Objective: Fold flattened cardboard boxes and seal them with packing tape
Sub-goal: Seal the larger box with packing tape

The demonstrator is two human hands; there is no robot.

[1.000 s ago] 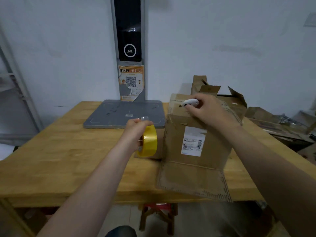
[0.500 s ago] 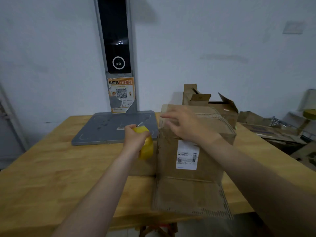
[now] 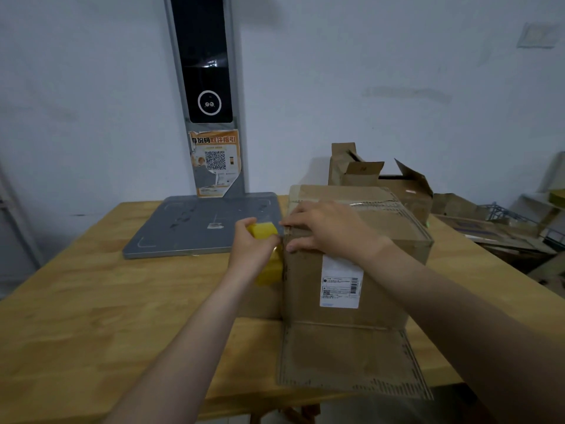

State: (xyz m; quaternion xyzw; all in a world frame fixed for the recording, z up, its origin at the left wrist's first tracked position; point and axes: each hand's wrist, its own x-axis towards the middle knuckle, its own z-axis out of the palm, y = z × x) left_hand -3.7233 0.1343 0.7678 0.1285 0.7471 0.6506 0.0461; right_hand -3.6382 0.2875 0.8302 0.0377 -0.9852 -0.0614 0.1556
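A brown cardboard box (image 3: 351,289) with a white shipping label (image 3: 341,284) stands on the wooden table (image 3: 91,301), its lower front flap lying flat toward me. My left hand (image 3: 252,244) grips a yellow roll of packing tape (image 3: 266,249) pressed against the box's left side near the top corner. My right hand (image 3: 327,228) lies with fingers spread on the box's top left edge, pressing there. Clear tape runs along the seam on the box top.
A grey scale platform (image 3: 195,224) with a tall dark screen post (image 3: 204,87) stands at the back of the table. Open cardboard boxes (image 3: 379,175) sit behind the box. Flattened cardboard and a wire rack (image 3: 501,221) lie at the right.
My left hand brought the tape roll right, up against the box's left side. My right hand let go of the small white object it held a second ago and slid to the top left edge.
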